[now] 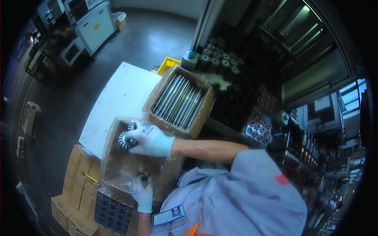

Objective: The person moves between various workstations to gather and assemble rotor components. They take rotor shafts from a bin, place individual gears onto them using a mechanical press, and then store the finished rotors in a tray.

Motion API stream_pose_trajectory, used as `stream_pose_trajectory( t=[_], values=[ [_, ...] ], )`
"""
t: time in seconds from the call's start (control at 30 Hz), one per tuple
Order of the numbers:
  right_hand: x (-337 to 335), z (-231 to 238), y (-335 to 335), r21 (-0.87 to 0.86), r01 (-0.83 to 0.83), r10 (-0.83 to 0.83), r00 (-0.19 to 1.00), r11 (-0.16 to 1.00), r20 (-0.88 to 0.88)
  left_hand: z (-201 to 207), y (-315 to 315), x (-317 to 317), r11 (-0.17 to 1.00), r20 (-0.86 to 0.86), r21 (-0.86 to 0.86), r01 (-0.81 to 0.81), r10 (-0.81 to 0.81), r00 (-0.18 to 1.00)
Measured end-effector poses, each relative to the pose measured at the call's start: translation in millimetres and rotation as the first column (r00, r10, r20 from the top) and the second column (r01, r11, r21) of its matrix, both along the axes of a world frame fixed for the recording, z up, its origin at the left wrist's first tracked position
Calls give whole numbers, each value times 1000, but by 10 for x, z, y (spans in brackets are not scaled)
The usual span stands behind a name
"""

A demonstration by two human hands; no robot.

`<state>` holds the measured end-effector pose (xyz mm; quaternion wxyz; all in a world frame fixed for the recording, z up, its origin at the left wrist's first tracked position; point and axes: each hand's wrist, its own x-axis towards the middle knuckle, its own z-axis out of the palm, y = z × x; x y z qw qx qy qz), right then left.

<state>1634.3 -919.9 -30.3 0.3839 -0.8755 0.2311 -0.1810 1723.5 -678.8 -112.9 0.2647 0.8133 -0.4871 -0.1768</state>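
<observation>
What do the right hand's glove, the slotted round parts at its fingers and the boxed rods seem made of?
Glove: probably fabric, matte white without shine. Slotted round parts: likely metal, partly glossy, with bright ridges between dark gaps. Boxed rods: apparently polished metal, given their streaked highlights.

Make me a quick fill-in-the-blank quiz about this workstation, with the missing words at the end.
1. The right hand, holding a slotted round part, wears a white ____.
2. The metal rods lie in an open box made of ____.
3. The bin just beyond that box is coloured ____.
4. The patch on the sleeve is coloured ____.

Missing words: glove; cardboard; yellow; red.
</observation>
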Motion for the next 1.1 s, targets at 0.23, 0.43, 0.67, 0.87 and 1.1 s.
stream_pose_trajectory(
  t=[0.23,0.43,0.67,0.87,1.1],
  values=[
    [-1165,727,-847,-77,414,-399,903,907,159,158,-547,-2,978,-69,-145,152,-163,984],
    [-2063,698,-1536,-267,693,-721,693,670,-9,366,-1095,-306,925,-72,-335,180,-216,974],
    [-2658,-272,-2292,-393,692,-788,591,606,-175,527,-1524,-1076,900,-99,-363,242,-295,950],
    [-2759,-680,-2558,-526,521,-734,560,672,-383,591,-1780,-1710,849,-49,-353,393,-436,899],
    [-3354,-32,-2555,-343,647,-715,689,681,-120,477,-2227,-2209,915,-535,-274,295,-400,744]
  ],
)
